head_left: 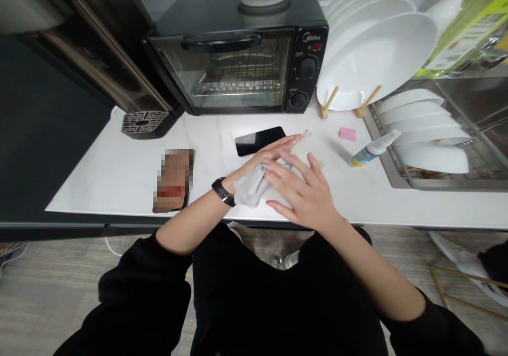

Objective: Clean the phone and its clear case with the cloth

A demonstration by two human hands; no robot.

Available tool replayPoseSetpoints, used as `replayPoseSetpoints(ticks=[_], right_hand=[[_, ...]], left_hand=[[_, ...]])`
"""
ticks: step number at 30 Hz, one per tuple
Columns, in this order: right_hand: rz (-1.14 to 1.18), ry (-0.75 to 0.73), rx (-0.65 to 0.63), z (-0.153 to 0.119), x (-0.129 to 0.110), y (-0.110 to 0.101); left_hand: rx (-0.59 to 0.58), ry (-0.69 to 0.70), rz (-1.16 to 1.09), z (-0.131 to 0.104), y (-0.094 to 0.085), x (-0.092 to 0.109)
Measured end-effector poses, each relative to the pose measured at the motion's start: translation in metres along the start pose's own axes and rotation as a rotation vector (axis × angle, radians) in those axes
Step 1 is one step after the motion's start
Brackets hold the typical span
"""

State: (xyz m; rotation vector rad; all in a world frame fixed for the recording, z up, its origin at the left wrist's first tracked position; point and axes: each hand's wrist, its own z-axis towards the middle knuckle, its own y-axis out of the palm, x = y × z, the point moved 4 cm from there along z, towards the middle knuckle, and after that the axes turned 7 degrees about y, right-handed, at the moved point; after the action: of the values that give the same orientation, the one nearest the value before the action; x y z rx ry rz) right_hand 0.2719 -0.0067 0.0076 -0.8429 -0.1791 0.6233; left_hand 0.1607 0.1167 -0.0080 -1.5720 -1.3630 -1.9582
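Observation:
My left hand, with a black watch on its wrist, reaches over the counter beside a black phone. A small clear, see-through piece shows at its fingertips, and its kind is hard to make out. My right hand lies over a light grey cloth, its thumb and fingers spread around it against the left hand. The cloth and the right hand hide part of the left palm and fingers. Right of the hands, a small spray bottle with a white top leans in the view.
A second phone with a blurred-out screen lies at the left. A toaster oven and a drink machine stand behind. White plates, a pink paper slip and a sink rack with bowls are at the right.

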Motion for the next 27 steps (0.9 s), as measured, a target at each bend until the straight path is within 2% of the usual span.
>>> replayPoseSetpoints(ticks=[2,4,7,9,13,16,19,22,25,27], right_hand=[[-0.014,0.12,0.054,0.002,0.026,-0.009],[-0.007,0.197,0.086,0.006,0.053,-0.018],[0.094,0.149,0.168,0.014,0.077,-0.029],[0.175,0.121,0.206,0.02,0.083,-0.035],[0.124,0.185,0.176,0.032,0.086,-0.043],[0.072,0.112,0.242,0.037,0.079,-0.05],[0.101,0.002,0.382,0.039,0.07,-0.053],[0.073,0.029,0.413,0.04,0.067,-0.046],[-0.036,0.079,0.462,0.039,0.06,-0.04],[-0.122,0.078,0.516,0.038,0.049,-0.037]], left_hand=[[0.003,-0.054,-0.05,-0.001,0.001,-0.004],[-0.052,-0.168,-0.032,-0.003,0.006,-0.012],[-0.216,-0.346,0.019,-0.008,0.016,-0.019],[-0.3,-0.321,0.056,-0.008,0.022,-0.015],[-0.421,0.003,0.241,-0.011,0.027,0.008],[-0.442,0.178,0.435,-0.018,0.019,0.021],[-0.351,0.346,0.736,-0.018,0.006,0.022],[-0.233,0.597,1.074,-0.011,0.0,0.02],[-0.179,0.878,1.211,-0.003,-0.001,0.017],[-0.093,0.982,1.229,-0.001,-0.006,0.016]])
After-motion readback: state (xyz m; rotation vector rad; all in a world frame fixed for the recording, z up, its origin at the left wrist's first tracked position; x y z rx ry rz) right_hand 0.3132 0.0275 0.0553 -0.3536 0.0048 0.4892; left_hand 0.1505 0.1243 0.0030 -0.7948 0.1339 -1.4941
